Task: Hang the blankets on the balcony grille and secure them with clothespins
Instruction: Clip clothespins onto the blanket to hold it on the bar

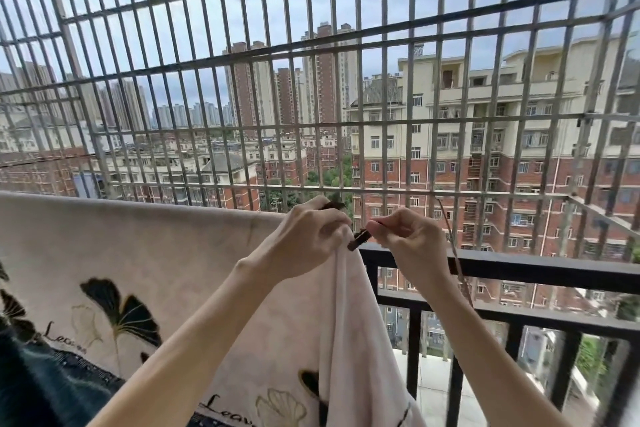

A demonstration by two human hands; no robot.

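A cream blanket [145,253] printed with dark ginkgo leaves hangs over the black balcony rail [519,269], covering its left part. My left hand [308,236] bunches the blanket's right top corner above the rail. My right hand [405,236] pinches a dark brown clothespin [360,238], whose tip touches the gathered corner. Another dark piece shows just above my left hand's fingers [332,206]; I cannot tell what it is. The metal grille [311,104] rises behind the rail.
A thin brownish cord or strap [453,246] hangs from the grille across the rail just right of my right hand. The rail's right half is bare, with black vertical posts [414,350] below. Buildings stand far beyond the grille.
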